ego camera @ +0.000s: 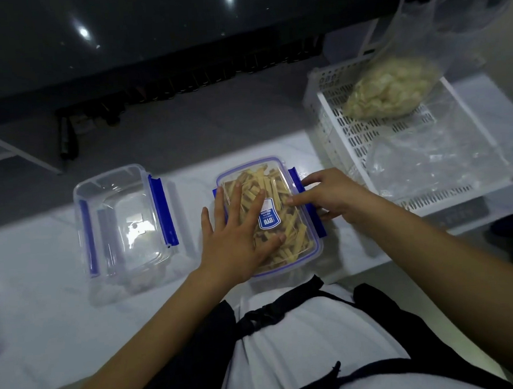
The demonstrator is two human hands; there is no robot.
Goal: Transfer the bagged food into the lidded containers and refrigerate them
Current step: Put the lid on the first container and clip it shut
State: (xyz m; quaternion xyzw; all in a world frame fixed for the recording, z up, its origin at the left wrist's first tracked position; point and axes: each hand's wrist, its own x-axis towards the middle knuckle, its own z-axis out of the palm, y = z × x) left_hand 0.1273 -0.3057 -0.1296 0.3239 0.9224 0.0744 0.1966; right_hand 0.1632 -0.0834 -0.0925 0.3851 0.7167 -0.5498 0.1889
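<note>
- Pressing down on the lid, the left hand [236,237] lay flat with fingers spread and straight across the filled container [269,214], palm near its front-left corner.
- The right hand [328,195] worked the right side: its grip was loosely curled at the blue clip [307,203], forefinger stretched onto the lid; whether the clip had snapped home, I could not tell.
- That container sat on the white table [45,265], just in front of the person, packed with pale yellow sticks of food under a clear lid with a blue label.
- Judging by the look, the box was rigid, smooth plastic, moderately weighty when full: best held by both short ends once clipped, since the lid could slip.
- To its left stood an empty container [123,219], well apart.
- Off right, a white basket [350,136] held a bag of pale food [389,89], soft and floppy, best lifted by its neck.
</note>
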